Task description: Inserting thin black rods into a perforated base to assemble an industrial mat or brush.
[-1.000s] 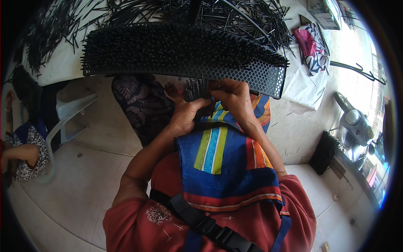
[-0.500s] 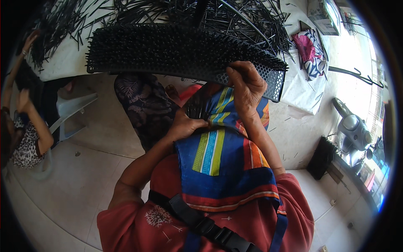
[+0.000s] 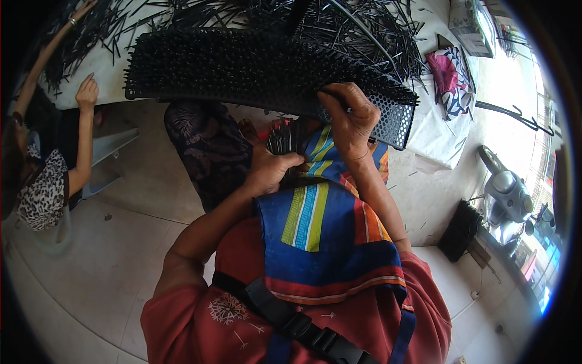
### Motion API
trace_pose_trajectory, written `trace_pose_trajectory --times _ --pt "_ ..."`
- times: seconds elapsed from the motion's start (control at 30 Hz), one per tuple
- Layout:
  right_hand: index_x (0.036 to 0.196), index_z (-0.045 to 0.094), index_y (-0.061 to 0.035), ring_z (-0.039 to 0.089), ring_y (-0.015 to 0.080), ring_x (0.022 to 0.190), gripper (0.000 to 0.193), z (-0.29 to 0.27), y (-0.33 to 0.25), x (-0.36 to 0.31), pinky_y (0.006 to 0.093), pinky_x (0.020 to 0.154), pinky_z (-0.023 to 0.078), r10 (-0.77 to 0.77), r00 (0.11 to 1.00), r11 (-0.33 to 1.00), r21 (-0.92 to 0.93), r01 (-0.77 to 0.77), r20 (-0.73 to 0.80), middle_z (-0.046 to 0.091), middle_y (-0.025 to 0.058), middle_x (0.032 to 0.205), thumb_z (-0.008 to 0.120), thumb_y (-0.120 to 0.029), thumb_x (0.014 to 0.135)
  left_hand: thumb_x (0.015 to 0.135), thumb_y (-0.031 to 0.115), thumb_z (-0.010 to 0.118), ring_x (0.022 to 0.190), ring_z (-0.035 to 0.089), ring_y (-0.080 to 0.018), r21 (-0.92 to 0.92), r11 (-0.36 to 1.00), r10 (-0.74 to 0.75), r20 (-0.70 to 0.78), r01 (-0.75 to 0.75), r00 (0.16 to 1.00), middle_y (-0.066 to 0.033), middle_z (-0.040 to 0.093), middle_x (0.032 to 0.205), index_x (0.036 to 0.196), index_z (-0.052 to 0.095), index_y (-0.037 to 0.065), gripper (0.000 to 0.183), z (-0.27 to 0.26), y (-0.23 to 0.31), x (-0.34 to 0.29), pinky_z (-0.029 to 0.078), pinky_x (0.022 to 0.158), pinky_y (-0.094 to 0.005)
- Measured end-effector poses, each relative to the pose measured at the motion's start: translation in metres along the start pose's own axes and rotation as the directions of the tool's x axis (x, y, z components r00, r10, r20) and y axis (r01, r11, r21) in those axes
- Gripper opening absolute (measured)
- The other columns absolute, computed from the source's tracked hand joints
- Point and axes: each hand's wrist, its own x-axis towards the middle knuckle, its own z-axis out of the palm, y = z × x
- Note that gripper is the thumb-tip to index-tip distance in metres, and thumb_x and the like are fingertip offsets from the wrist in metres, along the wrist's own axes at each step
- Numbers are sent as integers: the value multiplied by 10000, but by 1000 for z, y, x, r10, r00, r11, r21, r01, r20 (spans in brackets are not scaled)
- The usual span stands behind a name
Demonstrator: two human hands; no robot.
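Note:
A long black perforated board point(image 3: 395, 123) lies across the front of the table, most of its holes filled with upright thin black sticks point(image 3: 224, 67). Bare holes show at its right end. My right hand point(image 3: 353, 118) is over the board's near edge, thumb and forefinger pinched at the border of the standing sticks; what is between the fingertips is too small to make out. Over my lap, my left hand point(image 3: 267, 171) is closed around an upright bundle of thin black sticks point(image 3: 282, 139), their tips pointing toward the board.
Loose black sticks point(image 3: 364, 30) are heaped on the white-covered table point(image 3: 112, 79) behind the board. A patterned cloth bundle point(image 3: 451, 79) sits at the right. Another person's arm point(image 3: 85, 133) reaches in at the left, near a plastic chair point(image 3: 112, 155). A motorbike point(image 3: 509, 191) stands far right.
My right hand has shifted slightly left along the board's edge. The bundle in my left hand is raised more upright. The other person's arms have moved over the table.

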Motion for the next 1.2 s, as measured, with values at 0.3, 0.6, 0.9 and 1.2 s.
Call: trace_pose_trajectory --times 0.3,0.6,0.9,1.2 --pt "848 700 -60 649 254 647 136 6 -4 7 309 573 500 -7 996 982 -189 25 94 644 87 771 744 -47 720 766 -66 654 696 682 -208 -36 998 -46 57 48 997 -137 691 830 982 634 -35 219 -2 0 3 562 625 -308" --pt "844 699 -64 643 267 638 120 1 -5 -6 330 558 505 -91 986 961 -249 125 143 639 89 780 738 -66 731 760 -87 627 691 671 -200 -179 984 27 125 -4 992 -119 677 826 1029 611 -20 277 0 1 4 556 639 -306" --pt "795 666 19 565 66 604 59 -25 -8 -38 213 531 433 591 623 610 221 -761 513 646 28 686 703 -28 797 778 -76 637 800 668 -197 -180 982 -34 151 62 988 -105 658 918 1070 599 -1 304 10 6 0 568 696 -322" --pt "755 649 -10 470 39 467 82 -24 3 -29 196 418 338 546 722 633 355 -688 425 562 -7 579 709 -25 808 837 9 650 831 657 -171 -222 975 8 159 28 987 -75 660 939 1056 618 30 222 19 8 9 566 702 -311"
